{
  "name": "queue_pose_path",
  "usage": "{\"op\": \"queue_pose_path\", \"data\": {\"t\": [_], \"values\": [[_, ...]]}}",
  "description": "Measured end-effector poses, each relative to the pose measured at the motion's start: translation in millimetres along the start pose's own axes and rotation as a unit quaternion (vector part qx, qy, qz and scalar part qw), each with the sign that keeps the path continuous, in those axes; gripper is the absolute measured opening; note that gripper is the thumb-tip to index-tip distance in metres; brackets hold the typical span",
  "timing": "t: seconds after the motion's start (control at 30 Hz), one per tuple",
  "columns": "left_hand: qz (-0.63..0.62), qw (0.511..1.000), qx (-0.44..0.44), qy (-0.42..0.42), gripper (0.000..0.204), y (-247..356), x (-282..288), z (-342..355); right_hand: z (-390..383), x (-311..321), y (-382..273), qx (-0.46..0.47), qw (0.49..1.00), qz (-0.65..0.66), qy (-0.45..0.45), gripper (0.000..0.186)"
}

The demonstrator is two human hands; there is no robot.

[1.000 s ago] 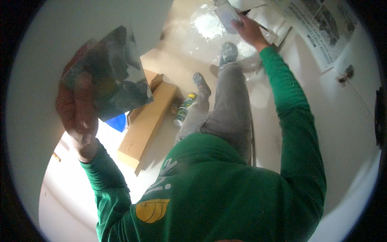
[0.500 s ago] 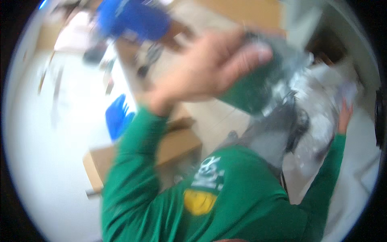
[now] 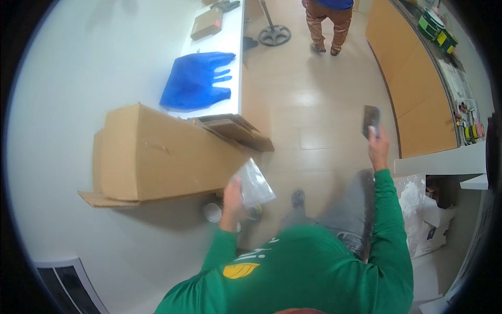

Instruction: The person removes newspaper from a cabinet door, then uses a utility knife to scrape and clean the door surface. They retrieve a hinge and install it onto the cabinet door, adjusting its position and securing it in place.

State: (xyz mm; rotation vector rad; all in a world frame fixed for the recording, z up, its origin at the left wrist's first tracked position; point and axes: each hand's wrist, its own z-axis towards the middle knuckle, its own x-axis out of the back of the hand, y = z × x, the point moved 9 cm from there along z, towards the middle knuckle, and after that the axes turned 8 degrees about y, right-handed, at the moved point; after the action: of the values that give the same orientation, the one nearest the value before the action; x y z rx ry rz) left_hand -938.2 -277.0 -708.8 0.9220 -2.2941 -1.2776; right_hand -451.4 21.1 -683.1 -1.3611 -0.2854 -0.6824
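Note:
In my left hand (image 3: pixel 230 201) is a flat, shiny silvery-grey sheet-like piece (image 3: pixel 255 184); its exact kind cannot be made out. That hand is closed along its left edge, beside the cardboard box (image 3: pixel 172 159). My right hand (image 3: pixel 379 148) is held out ahead on the right, closed on a dark, flat rectangular object (image 3: pixel 371 118) whose kind is unclear. It hangs over the floor, apart from the orange-tan cabinets.
A blue plastic bag (image 3: pixel 196 81) lies on a white ledge (image 3: pixel 230 104) at left. Ahead, a person (image 3: pixel 329 23) stands near a round weight-like base (image 3: pixel 274 35). Tubs (image 3: pixel 431 25) and tools (image 3: pixel 467 120) rest on the right counter. White-smeared board (image 3: pixel 410 206) stands low at right.
My left hand has come down from high in front to beside the box. My right hand has moved forward, away from the crumpled plastic at right. The view has turned.

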Motion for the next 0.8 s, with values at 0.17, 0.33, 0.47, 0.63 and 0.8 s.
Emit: {"op": "queue_pose_path", "data": {"t": [0.17,0.33,0.47,0.63,0.8], "values": [[0.127,0.991,-0.031,-0.008,0.029,-27.7,48.2,7.0,-43.9,-170.0,-70.4,0.076,0.962,0.083,-0.251,0.049],[-0.063,0.998,-0.010,0.025,0.047,15.6,-14.6,26.3,-88.9,-187.2,-86.6,0.080,0.941,0.065,-0.324,0.053],[-0.001,0.997,-0.042,-0.066,0.049,46.6,-115.4,96.6,-56.0,-114.8,7.6,-0.050,0.983,0.069,-0.164,0.056],[-0.040,0.980,-0.068,-0.182,0.050,113.0,-271.5,155.2,13.9,-57.2,138.7,-0.193,0.980,0.045,-0.005,0.060],[-0.031,0.971,-0.082,-0.224,0.049,146.8,-429.8,195.8,111.9,-41.2,151.4,-0.214,0.966,0.132,0.061,0.049]]}}
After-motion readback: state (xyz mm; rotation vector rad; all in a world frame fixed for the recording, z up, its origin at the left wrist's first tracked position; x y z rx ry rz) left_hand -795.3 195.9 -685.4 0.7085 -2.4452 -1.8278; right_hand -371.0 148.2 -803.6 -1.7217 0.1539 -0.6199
